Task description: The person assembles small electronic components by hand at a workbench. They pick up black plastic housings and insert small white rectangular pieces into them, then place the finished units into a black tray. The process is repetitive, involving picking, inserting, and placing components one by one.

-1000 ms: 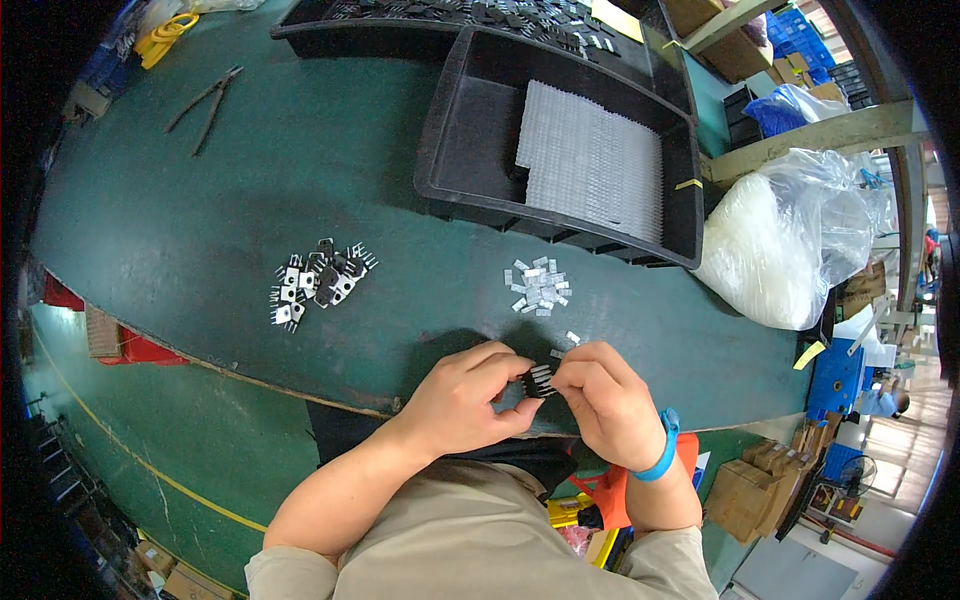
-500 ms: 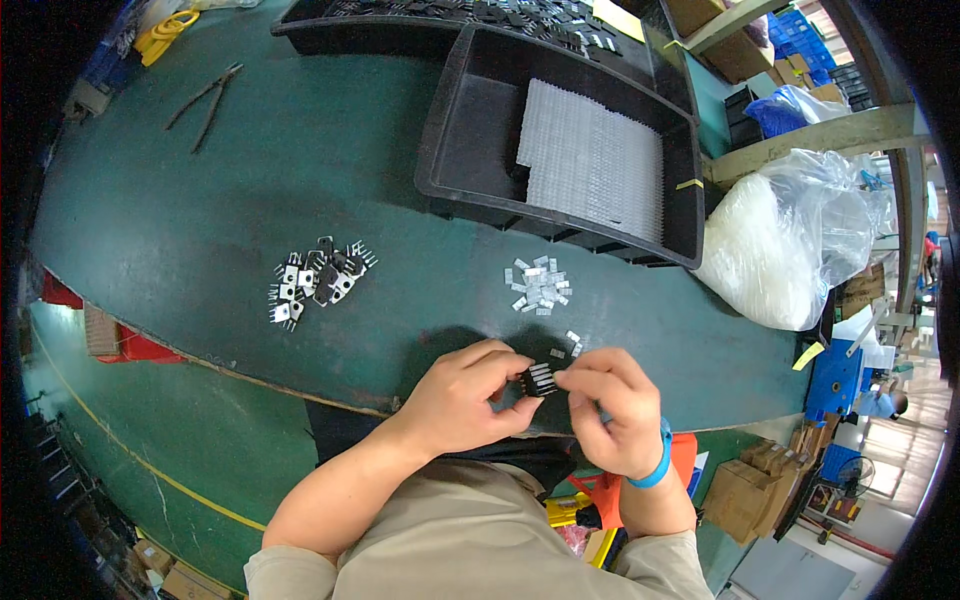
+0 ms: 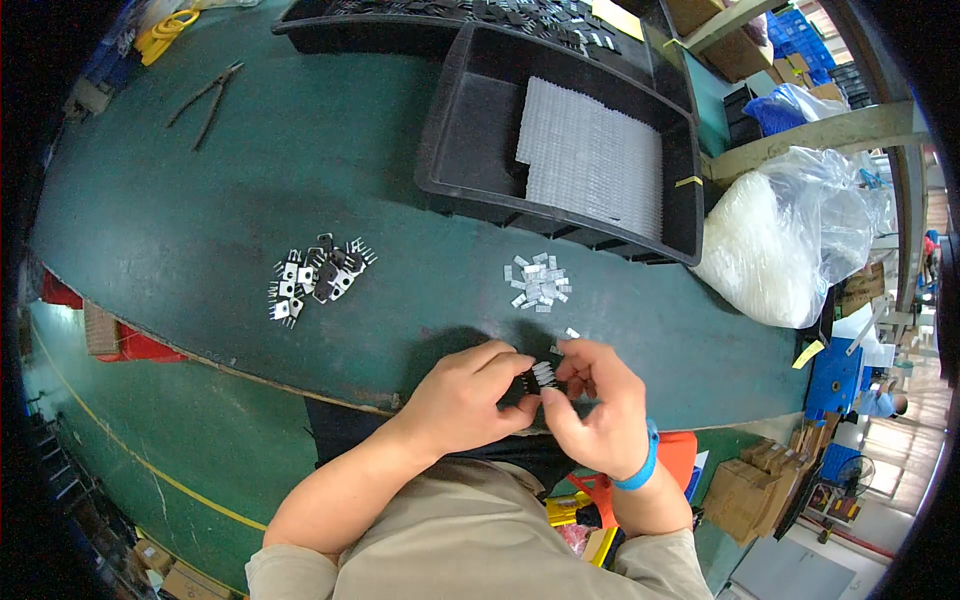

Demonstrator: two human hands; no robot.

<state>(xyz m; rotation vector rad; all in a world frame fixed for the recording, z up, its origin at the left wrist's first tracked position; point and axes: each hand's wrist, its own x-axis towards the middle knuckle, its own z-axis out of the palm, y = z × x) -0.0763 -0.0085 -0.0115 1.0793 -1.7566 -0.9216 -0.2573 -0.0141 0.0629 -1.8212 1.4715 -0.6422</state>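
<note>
Near the table's front edge, my left hand (image 3: 468,393) grips a small stack of black transistors (image 3: 543,375) between thumb and fingers, with pale strips showing along its top. My right hand (image 3: 608,412), with a blue band on the wrist, closes round the stack's right side. Its thumb rests at the near end, and its other fingers curl by the far end. Just beyond lies a small clear piece (image 3: 571,333). Farther off is a pile of the same clear pieces (image 3: 540,283). Loose transistors with metal tabs (image 3: 315,280) are heaped to the left.
A black bin (image 3: 470,150) holds rows of translucent tubes (image 3: 595,155); another black bin (image 3: 380,37) behind it contains many dark parts. Pliers (image 3: 207,103) lie at the far left of the green table (image 3: 170,230). A plastic bag of white material (image 3: 765,245) stands at right.
My right hand has shifted slightly left, its thumb moving onto the stack and its fingers spreading around the end. The stack has tilted a little in my left hand.
</note>
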